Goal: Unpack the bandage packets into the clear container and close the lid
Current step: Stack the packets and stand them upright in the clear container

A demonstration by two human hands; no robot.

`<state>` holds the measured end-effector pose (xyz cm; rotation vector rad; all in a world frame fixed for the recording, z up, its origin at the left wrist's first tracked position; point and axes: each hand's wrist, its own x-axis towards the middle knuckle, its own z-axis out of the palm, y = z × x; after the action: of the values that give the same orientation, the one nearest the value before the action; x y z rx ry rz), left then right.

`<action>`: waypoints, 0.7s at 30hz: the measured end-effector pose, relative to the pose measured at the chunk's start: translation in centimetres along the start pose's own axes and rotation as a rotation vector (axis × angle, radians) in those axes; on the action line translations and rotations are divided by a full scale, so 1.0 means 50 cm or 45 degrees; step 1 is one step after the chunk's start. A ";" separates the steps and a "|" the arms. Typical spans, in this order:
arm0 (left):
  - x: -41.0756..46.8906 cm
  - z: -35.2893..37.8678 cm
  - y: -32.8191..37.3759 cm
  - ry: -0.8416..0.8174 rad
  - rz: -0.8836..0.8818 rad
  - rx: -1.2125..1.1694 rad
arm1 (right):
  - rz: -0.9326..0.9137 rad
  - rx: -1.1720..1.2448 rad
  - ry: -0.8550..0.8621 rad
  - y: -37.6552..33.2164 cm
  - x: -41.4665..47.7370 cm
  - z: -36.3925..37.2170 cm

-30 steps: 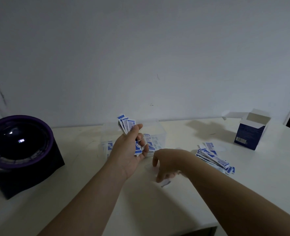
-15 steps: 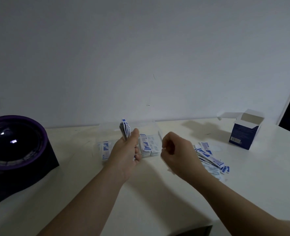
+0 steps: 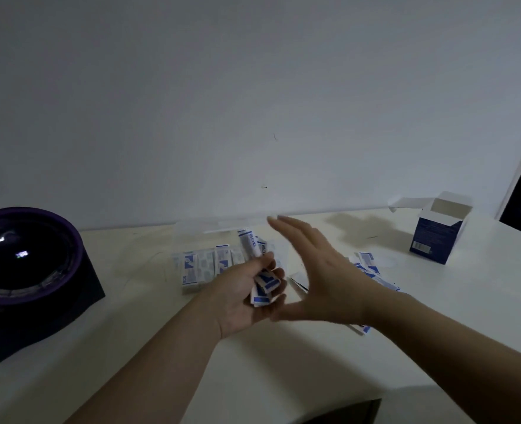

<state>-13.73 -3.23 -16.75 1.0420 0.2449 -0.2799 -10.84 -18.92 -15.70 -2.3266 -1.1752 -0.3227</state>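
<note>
1. Two hands: left hand (image 3: 241,289), right hand (image 3: 320,276).
2. One clear container (image 3: 192,237).
3. One blue box (image 3: 437,237).
4. One dark round device (image 3: 23,270).
5. Many bandage packets (image 3: 265,286), too overlapped to count.

My left hand (image 3: 244,290) is up in front of me, palm turned up and rightward, with my fingers and thumb curled round a bunch of packets (image 3: 264,287). My right hand (image 3: 320,270) is just beside it, flat, its fingers straight and together and pointing up and away. Its thumb spreads toward the heel of my left hand; I cannot tell if they touch. Both forearms are bare.
</note>
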 end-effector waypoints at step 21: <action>0.009 -0.004 0.042 0.106 0.320 -0.250 | 0.513 -0.104 0.054 0.086 0.063 -0.086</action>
<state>-12.61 -2.09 -15.29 0.8796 0.2089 0.0146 -5.45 -21.23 -12.20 -2.5428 -0.6594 -0.2746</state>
